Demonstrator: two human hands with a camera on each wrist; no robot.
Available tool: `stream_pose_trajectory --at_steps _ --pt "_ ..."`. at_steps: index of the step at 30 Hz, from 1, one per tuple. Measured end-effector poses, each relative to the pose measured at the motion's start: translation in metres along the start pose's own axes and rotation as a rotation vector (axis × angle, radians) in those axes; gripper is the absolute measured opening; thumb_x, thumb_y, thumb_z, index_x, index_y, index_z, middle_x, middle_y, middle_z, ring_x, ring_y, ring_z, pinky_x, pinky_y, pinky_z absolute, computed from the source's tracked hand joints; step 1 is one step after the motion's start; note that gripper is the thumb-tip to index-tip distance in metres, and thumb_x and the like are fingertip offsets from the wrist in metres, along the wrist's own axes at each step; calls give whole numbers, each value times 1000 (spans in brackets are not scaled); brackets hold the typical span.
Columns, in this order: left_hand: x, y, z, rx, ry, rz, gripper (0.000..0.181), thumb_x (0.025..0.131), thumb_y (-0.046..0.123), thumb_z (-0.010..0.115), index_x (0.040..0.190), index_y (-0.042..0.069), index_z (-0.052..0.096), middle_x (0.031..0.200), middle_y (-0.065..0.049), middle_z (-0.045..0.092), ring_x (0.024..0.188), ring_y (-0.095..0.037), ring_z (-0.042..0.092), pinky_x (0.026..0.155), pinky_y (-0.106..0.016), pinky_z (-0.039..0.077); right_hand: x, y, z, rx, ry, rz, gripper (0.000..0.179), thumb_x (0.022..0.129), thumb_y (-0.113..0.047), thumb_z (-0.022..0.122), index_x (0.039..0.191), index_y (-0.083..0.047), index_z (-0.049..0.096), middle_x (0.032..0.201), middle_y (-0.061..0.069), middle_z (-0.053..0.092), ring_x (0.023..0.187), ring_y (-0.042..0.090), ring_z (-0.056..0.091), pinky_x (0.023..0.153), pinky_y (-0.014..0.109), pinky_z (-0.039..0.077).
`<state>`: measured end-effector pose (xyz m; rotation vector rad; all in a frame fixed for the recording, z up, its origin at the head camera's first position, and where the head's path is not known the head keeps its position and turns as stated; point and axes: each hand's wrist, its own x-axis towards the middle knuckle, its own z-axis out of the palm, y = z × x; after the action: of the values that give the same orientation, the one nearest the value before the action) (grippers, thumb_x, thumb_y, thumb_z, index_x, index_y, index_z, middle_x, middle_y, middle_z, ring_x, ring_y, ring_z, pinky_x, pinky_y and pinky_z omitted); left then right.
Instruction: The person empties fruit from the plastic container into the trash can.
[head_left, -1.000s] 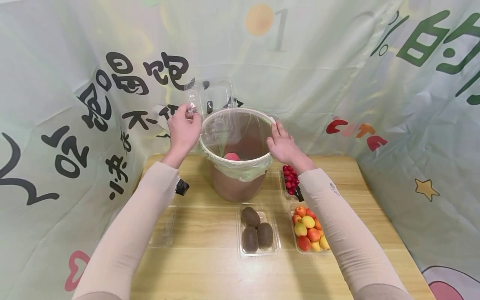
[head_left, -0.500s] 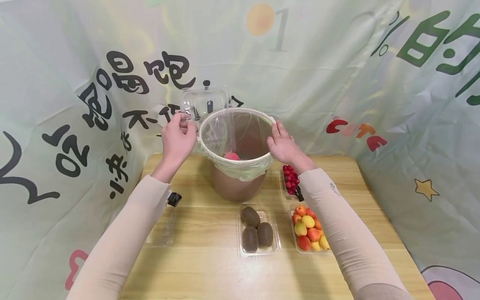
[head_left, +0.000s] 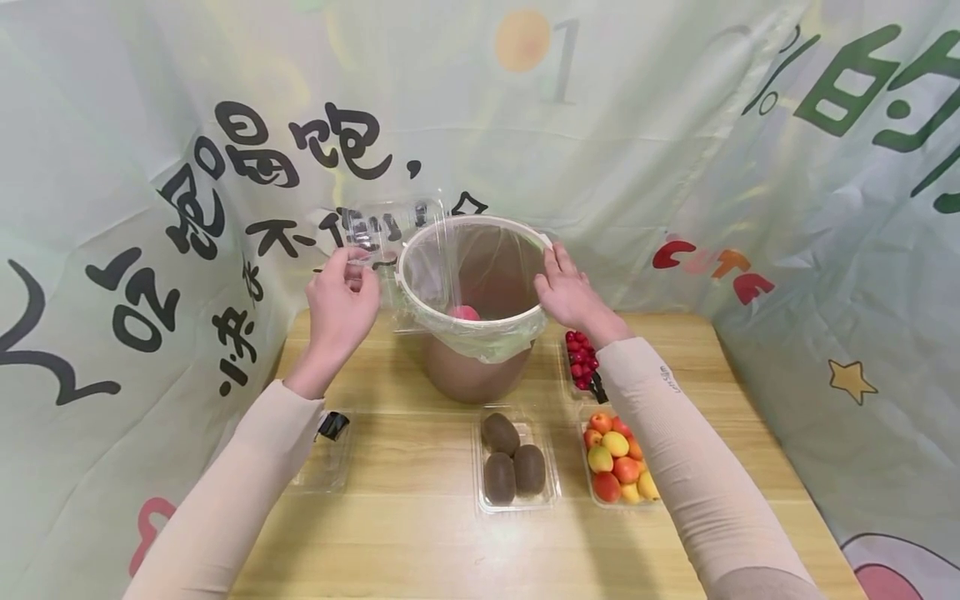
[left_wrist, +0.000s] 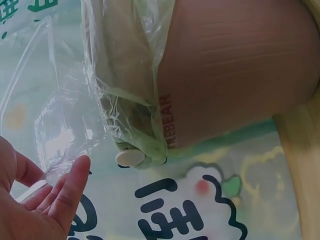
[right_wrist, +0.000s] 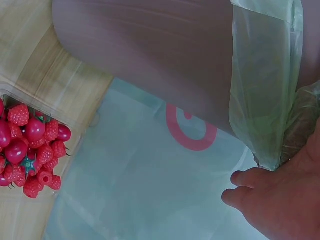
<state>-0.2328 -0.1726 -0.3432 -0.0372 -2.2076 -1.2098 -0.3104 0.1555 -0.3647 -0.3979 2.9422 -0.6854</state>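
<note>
My left hand pinches the edge of a clear plastic fruit box, its lid folded open, with nothing showing inside. The box is tilted and overlaps the left rim of a brown trash bin. In the left wrist view, thumb and fingers meet at the box's edge. A pale green bag lines the bin and hangs over its white rim. Inside lies a pinkish-red round fruit, partly hidden by the rim. My right hand holds the bin's right rim, over the bag.
Three kiwis sit in a clear box in front of the bin. Right of them is a box of small red and yellow fruits. Behind that stand raspberries and cherry tomatoes. Another clear box lies under my left forearm.
My left hand has moved left and down, drawing the clear box from above the bin's mouth toward its left side. The right hand stays on the rim.
</note>
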Motion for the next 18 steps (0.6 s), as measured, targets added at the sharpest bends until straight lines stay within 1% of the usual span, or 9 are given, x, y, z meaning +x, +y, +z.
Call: stream_pose_trajectory --at_steps 4,6,8,12,18 --pt "-8 -1 -4 -21 6 19 25 96 3 56 115 -2 71 92 -21 79 74 -32 75 61 -14 49 0 0 0 -1 2 -1 73 110 -40 19 168 0 1 177 20 -9 165 37 -3 132 63 5" --pt "-13 -2 -6 -26 4 33 25 95 2 57 115 -2 72 91 -22 79 73 -33 75 59 -9 47 1 1 0 -3 2 0 73 110 -41 19 168 0 1 178 19 -9 165 37 -3 132 62 4" --pt "-18 -4 -8 -16 3 46 25 95 2 58 115 -1 72 92 -21 79 73 -33 75 60 -6 46 1 0 1 -2 -3 0 73 110 -41 19 168 0 0 177 19 -9 165 37 -3 132 62 4" --pt "-29 -9 -11 -2 -7 56 23 96 2 58 114 -1 72 91 -21 79 74 -32 77 64 -4 46 1 0 2 -1 -2 -2 73 110 -41 19 168 0 0 177 19 -10 165 37 -4 132 63 4" --pt "-46 -19 -12 -35 -30 57 24 96 0 58 115 -5 71 91 -25 78 76 -38 77 67 0 48 0 0 1 -3 1 0 72 111 -40 19 168 0 0 177 19 -9 165 36 -4 132 62 3"
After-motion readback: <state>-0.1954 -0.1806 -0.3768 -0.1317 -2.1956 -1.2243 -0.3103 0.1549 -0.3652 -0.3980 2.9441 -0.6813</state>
